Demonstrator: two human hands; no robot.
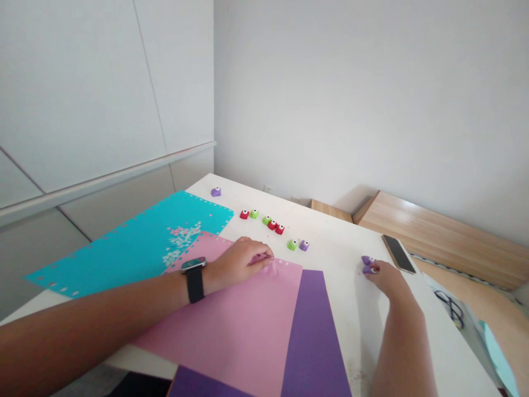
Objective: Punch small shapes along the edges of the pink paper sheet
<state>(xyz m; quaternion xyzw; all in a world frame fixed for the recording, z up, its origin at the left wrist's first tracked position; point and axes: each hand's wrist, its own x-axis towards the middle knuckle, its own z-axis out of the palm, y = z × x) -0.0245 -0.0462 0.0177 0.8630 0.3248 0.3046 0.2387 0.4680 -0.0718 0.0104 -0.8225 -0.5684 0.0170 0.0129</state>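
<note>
One purple punch (367, 270): on the white table (334, 251), just beside a second purple punch (365, 259).
Right hand (387, 280): thumb and forefinger closed around the nearer punch.
Left hand (237, 264): fingertips pressed together at the far edge of the pink sheet (235, 336); cannot tell whether paper is between them.
Phone (398, 253): lying beyond the right hand.

The bare left forearm (111, 317) extends diagonally from the lower left; the bare left hand (239, 263) points right, fingers bent, thumb near the fingertips. The bare right forearm (405, 353) angles upward; the bare right hand (386, 278) curls leftward.
</note>
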